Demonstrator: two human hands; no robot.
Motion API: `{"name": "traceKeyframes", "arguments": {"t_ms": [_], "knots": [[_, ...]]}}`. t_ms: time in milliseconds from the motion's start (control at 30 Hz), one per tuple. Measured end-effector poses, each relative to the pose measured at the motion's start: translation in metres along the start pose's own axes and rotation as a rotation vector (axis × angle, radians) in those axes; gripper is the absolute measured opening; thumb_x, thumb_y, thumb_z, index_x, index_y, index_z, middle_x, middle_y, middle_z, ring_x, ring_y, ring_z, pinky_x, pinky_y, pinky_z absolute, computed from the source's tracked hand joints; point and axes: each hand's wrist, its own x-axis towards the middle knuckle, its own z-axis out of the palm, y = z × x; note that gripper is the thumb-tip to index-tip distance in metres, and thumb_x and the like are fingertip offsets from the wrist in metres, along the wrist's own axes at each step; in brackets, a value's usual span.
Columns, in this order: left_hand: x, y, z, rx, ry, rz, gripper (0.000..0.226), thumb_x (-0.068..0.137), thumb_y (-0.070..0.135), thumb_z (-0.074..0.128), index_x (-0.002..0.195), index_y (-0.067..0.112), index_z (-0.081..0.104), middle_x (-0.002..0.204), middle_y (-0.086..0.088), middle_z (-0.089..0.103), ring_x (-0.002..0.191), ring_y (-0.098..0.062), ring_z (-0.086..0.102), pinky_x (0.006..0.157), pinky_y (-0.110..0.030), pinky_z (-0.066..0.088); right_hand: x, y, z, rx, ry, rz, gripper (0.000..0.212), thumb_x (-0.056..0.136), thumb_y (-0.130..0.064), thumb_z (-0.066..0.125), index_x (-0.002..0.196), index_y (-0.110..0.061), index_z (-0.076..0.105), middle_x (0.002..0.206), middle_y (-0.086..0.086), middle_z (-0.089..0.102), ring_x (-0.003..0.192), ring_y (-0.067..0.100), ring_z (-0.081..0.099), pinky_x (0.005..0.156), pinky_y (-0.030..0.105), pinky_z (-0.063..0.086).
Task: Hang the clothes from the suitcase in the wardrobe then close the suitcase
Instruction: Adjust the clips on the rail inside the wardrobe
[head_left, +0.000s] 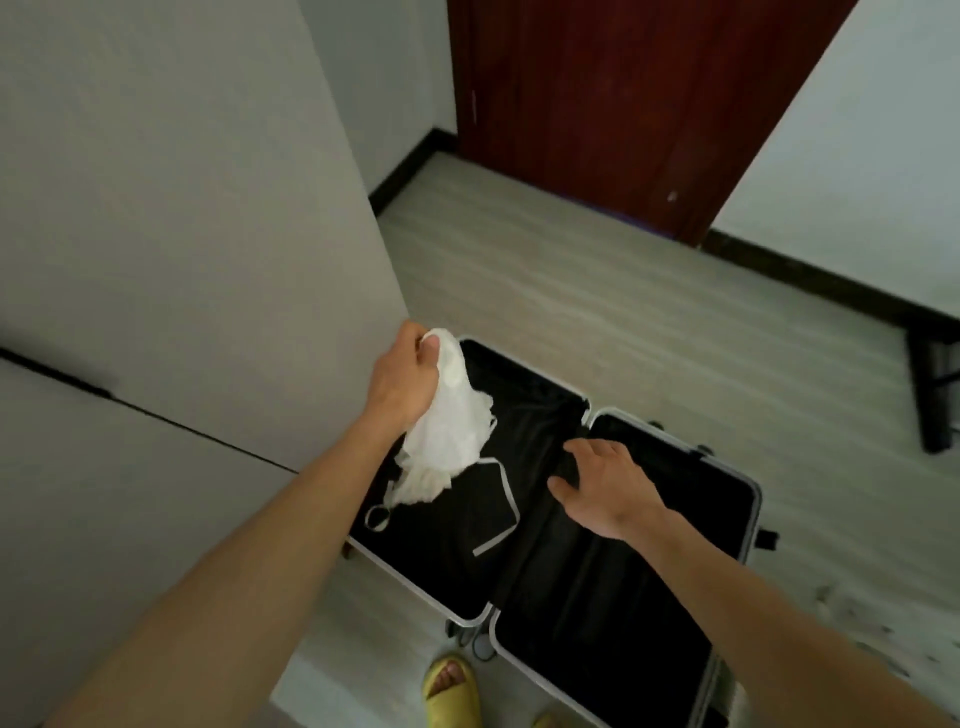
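Note:
An open suitcase (754, 486) with a silver rim and black lining lies flat on the floor in front of me. My left hand (402, 376) grips a crumpled white garment (449, 436), held up over the suitcase's left half. My right hand (605, 486) hovers over the middle hinge area, fingers spread, holding nothing. Grey straps (501, 512) lie loose in the left half. No other clothes show inside. The grey wardrobe (171, 208) stands at my left with its doors shut.
A dark red door (623, 104) stands at the back. A black furniture leg (935, 395) is at the right edge. My foot in a yellow slipper (451, 691) is just in front of the suitcase. Pale floor surrounds the suitcase.

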Motion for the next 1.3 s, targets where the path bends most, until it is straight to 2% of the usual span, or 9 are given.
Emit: {"name": "traceKeyframes", "arguments": {"t_ms": [267, 400, 500, 567, 633, 867, 1000, 1100, 1300], "knots": [[-0.205, 0.166, -0.146, -0.484, 0.276, 0.081, 0.018, 0.105, 0.03, 0.043, 0.088, 0.025, 0.048, 0.083, 0.005, 0.053, 0.077, -0.011, 0.051, 0.069, -0.029, 0.043, -0.162, -0.074, -0.113, 0.35, 0.117, -0.204, 0.121, 0.062, -0.076, 0.07, 0.154, -0.033, 0.005, 0.159, 0.002, 0.016, 0.144, 0.029, 0.024, 0.113, 0.05, 0.034], [-0.321, 0.194, -0.189, -0.465, 0.383, 0.083, 0.017, 0.104, 0.034, 0.044, 0.096, 0.021, 0.05, 0.078, 0.007, 0.055, 0.072, -0.012, 0.052, 0.066, -0.027, 0.042, -0.236, -0.095, -0.132, 0.328, 0.299, -0.367, 0.072, 0.091, -0.055, 0.058, 0.146, -0.015, 0.036, 0.144, 0.011, 0.04, 0.127, 0.032, 0.047, 0.098, 0.037, 0.042], [-0.387, 0.177, -0.206, -0.283, 0.361, 0.026, 0.018, 0.105, 0.037, 0.04, 0.097, 0.021, 0.045, 0.085, 0.001, 0.058, 0.08, -0.022, 0.057, 0.073, -0.034, 0.046, -0.288, -0.114, -0.147, 0.222, 0.187, -0.402, 0.045, 0.103, -0.043, 0.042, 0.103, -0.003, 0.064, 0.1, 0.013, 0.068, 0.094, 0.029, 0.065, 0.075, 0.031, 0.046], [-0.422, 0.155, -0.21, -0.167, 0.335, -0.028, 0.017, 0.104, 0.036, 0.041, 0.1, 0.021, 0.046, 0.089, 0.001, 0.059, 0.085, -0.024, 0.056, 0.074, -0.034, 0.043, -0.32, -0.125, -0.149, 0.172, 0.102, -0.471, 0.051, 0.102, -0.045, 0.043, 0.067, -0.01, 0.054, 0.062, 0.004, 0.056, 0.058, 0.019, 0.057, 0.054, 0.028, 0.04], [-0.459, 0.126, -0.205, -0.042, 0.289, -0.134, 0.018, 0.103, 0.036, 0.044, 0.113, 0.02, 0.046, 0.1, 0.001, 0.06, 0.09, -0.022, 0.056, 0.076, -0.03, 0.04, -0.347, -0.136, -0.142, 0.175, 0.083, -0.533, 0.058, 0.1, -0.051, 0.044, 0.056, -0.012, 0.041, 0.049, -0.001, 0.044, 0.043, 0.014, 0.044, 0.046, 0.026, 0.036], [-0.597, 0.025, -0.151, 0.005, -0.135, -0.347, 0.072, 0.072, 0.059, 0.053, 0.14, 0.045, 0.035, 0.138, 0.013, 0.055, 0.119, -0.019, 0.056, 0.102, -0.04, 0.045, -0.436, -0.184, -0.064, 0.502, -0.31, -0.518, 0.029, 0.092, -0.043, 0.058, 0.091, -0.018, 0.072, 0.092, 0.003, 0.076, 0.089, 0.02, 0.072, 0.088, 0.041, 0.057], [-0.699, -0.023, -0.143, -0.214, -0.206, -0.479, 0.063, 0.072, 0.023, 0.07, 0.129, 0.036, 0.047, 0.13, 0.008, 0.061, 0.116, -0.013, 0.057, 0.104, -0.037, 0.046, -0.485, -0.217, 0.02, 0.568, -0.514, -0.394, 0.041, 0.085, -0.05, 0.062, 0.108, -0.016, 0.066, 0.103, 0.009, 0.073, 0.094, 0.027, 0.071, 0.091, 0.048, 0.056], [-0.76, -0.059, -0.152, -0.418, -0.1, -0.522, 0.056, 0.074, 0.024, 0.078, 0.126, 0.035, 0.058, 0.123, 0.016, 0.065, 0.115, -0.008, 0.059, 0.104, -0.032, 0.043, -0.52, -0.243, 0.073, 0.609, -0.676, -0.276, 0.044, 0.092, -0.046, 0.06, 0.119, -0.011, 0.061, 0.109, 0.014, 0.071, 0.097, 0.031, 0.07, 0.086, 0.045, 0.058], [-0.874, -0.109, -0.221, -0.723, 0.48, -0.586, 0.023, 0.078, 0.024, 0.076, 0.101, 0.026, 0.071, 0.093, 0.008, 0.076, 0.091, -0.016, 0.07, 0.081, -0.029, 0.055, -0.592, -0.309, 0.148, 0.58, -0.883, -0.229, 0.037, 0.092, -0.03, 0.064, 0.118, -0.005, 0.066, 0.106, 0.017, 0.073, 0.087, 0.031, 0.07, 0.067, 0.035, 0.058]]}}
